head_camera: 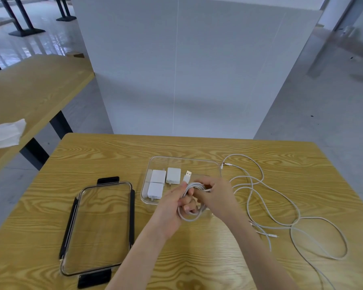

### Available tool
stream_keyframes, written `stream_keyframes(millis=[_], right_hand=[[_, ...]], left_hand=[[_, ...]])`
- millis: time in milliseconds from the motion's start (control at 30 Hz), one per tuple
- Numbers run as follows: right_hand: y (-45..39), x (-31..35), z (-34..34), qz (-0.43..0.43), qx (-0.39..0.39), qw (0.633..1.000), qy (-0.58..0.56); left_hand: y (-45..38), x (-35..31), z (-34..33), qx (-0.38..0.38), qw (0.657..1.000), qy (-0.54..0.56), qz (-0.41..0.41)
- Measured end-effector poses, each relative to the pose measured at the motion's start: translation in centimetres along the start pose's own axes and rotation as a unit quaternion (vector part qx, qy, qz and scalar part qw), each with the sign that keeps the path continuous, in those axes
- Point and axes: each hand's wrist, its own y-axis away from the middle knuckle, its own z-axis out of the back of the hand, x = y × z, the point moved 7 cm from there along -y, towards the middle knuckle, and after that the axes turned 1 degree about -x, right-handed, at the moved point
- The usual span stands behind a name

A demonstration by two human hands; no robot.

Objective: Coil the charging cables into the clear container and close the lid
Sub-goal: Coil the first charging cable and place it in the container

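Observation:
A white charging cable (190, 214) is wound in loops over the near edge of the clear container (155, 162). My left hand (172, 208) pinches the coil near its USB plug (188, 176), which sticks up. My right hand (216, 195) grips the coil from the right side. Three white charger blocks (173, 175) lie inside the container at its left. Loose white cables (281, 206) sprawl on the table to the right. The clear lid (99, 229) with black latches lies flat to the left of the container.
The wooden table (218, 268) ends behind the container at a white partition (176, 70). A second wooden table (29, 91) stands at the left with crumpled white paper (5, 133) on it.

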Motion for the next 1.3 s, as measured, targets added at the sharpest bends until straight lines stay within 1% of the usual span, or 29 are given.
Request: stream_keyframes(millis=[67, 100, 233, 267, 300, 367, 400, 433, 533, 633, 700, 800, 867, 900, 1000, 1100, 1167, 1233, 1300], right_hand=[[0.1, 0.0, -0.1, -0.013, 0.022, 0.995, -0.099], [0.1, 0.0, -0.2, -0.022, 0.033, 0.991, -0.125], [0.0, -1.0, -0.4, -0.078, 0.074, 0.982, -0.157], [0.1, -1.3, -0.5, -0.092, 0.094, 0.974, -0.186], [0.2, -1.5, -0.8, -0.110, 0.121, 0.958, -0.238], [0.4, -1.7, -1.2, -0.154, 0.159, 0.901, -0.374], [0.3, -1.8, -1.3, -0.168, 0.161, 0.879, -0.416], [0.2, -1.9, -1.2, -0.179, 0.156, 0.870, -0.433], [0.0, -2.5, -1.4, -0.217, 0.135, 0.867, -0.428], [-0.1, -2.7, -1.6, -0.241, 0.125, 0.844, -0.462], [-0.4, -2.9, -1.5, -0.244, 0.115, 0.852, -0.449], [-1.1, -3.7, -0.8, -0.243, 0.046, 0.879, -0.408], [-1.3, -4.7, -0.4, -0.248, 0.003, 0.875, -0.415], [-1.2, -4.9, -0.3, -0.247, -0.001, 0.873, -0.420], [-0.9, -5.2, -0.6, -0.245, 0.023, 0.877, -0.412], [-1.0, -5.1, -0.4, -0.240, 0.051, 0.894, -0.375], [-1.3, -5.0, -0.1, -0.220, 0.056, 0.904, -0.363], [-1.8, -5.4, 0.1, -0.200, 0.057, 0.918, -0.338], [-2.2, -5.7, 0.3, -0.181, 0.051, 0.940, -0.283]], left_hand=[[-0.1, 0.0, 0.1, 0.001, 1.000, 0.007, 0.011], [0.0, 0.0, 0.1, 0.005, 1.000, 0.006, 0.018], [0.1, 0.3, -0.1, 0.016, 0.999, 0.030, 0.042], [0.0, 0.2, -0.1, 0.015, 0.998, 0.038, 0.044], [0.0, 0.1, 0.0, 0.016, 0.998, 0.049, 0.046], [-0.1, -0.1, 0.3, 0.022, 0.995, 0.082, 0.053], [-0.1, -0.2, 0.3, 0.026, 0.993, 0.098, 0.058], [-0.1, -0.1, 0.2, 0.030, 0.992, 0.108, 0.062], [0.1, 0.1, -0.5, 0.045, 0.992, 0.100, 0.068], [0.6, 0.4, -1.3, 0.064, 0.990, 0.095, 0.077], [0.9, 1.0, -2.0, 0.062, 0.989, 0.104, 0.089], [0.9, 1.8, -2.5, 0.053, 0.986, 0.119, 0.102], [0.6, 2.0, -2.2, 0.047, 0.989, 0.092, 0.102], [0.4, 2.1, -1.9, 0.040, 0.992, 0.071, 0.098], [-0.7, 2.0, -1.3, 0.006, 0.996, 0.027, 0.080], [-2.4, 1.9, -0.5, -0.035, 0.997, 0.001, 0.066], [-3.6, 1.7, 0.1, -0.056, 0.997, -0.008, 0.061], [-4.9, 1.4, 0.3, -0.065, 0.996, -0.016, 0.065], [-6.2, 1.3, 0.7, -0.081, 0.994, -0.033, 0.066]])
